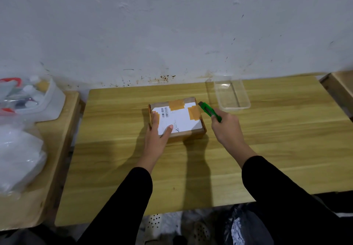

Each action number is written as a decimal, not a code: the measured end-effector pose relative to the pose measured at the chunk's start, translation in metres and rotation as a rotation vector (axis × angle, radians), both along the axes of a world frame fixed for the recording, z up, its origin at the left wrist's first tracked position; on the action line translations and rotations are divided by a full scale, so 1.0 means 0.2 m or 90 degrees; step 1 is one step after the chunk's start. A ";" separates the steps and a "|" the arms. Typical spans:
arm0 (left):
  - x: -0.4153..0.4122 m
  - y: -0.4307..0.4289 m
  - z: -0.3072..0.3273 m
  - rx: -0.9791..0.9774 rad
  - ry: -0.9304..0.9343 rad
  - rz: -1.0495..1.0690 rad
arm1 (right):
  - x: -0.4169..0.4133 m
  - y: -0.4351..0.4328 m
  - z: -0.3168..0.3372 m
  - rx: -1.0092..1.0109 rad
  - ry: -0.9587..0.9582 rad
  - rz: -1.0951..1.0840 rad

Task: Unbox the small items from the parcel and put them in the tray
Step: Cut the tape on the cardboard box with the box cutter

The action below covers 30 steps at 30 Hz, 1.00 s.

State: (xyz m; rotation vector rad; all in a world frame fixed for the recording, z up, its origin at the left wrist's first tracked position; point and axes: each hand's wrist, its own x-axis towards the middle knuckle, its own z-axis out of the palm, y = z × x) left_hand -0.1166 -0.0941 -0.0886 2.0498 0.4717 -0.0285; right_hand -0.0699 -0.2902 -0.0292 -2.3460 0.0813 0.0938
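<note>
I see the parcel [177,117] lying flat near the middle of the wooden counter [267,149], and I take it as my landmark. Behind it and to its right stands a clear tray [232,95], close to the stained wall [172,24], with nothing between the two but the knife. Far to the parcel's left, on a second counter [47,168], sit a white tub [47,101] of small bottles and a plastic bag [19,154]; both are blurred and cut by the frame edge, so I cannot name their contents. Below the counter's near edge a dark bag [246,223] shows dimly. The parcel is brown card, still sealed, with a white label [177,118], barcodes and tan tape patches. My left hand [156,133] rests spread on its near-left corner, pressing it down. My right hand [227,128], just right of the parcel, is closed round a green knife [209,110], its tip beside the parcel's far-right corner; whether it touches I cannot tell.
</note>
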 end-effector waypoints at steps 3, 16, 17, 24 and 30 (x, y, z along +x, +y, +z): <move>0.00 0.00 0.01 -0.009 0.000 0.002 | 0.00 0.01 0.01 0.003 -0.011 -0.001; -0.03 -0.03 0.08 0.042 0.024 0.009 | 0.01 0.04 0.03 -0.082 -0.018 0.034; -0.03 -0.03 0.08 0.041 0.026 0.010 | 0.01 0.04 0.03 -0.081 -0.013 0.036; -0.02 -0.04 0.08 0.037 0.045 0.026 | 0.02 0.04 0.04 -0.097 0.007 0.061; -0.02 -0.06 0.08 0.032 0.058 0.048 | 0.05 0.04 0.06 -0.140 0.034 0.092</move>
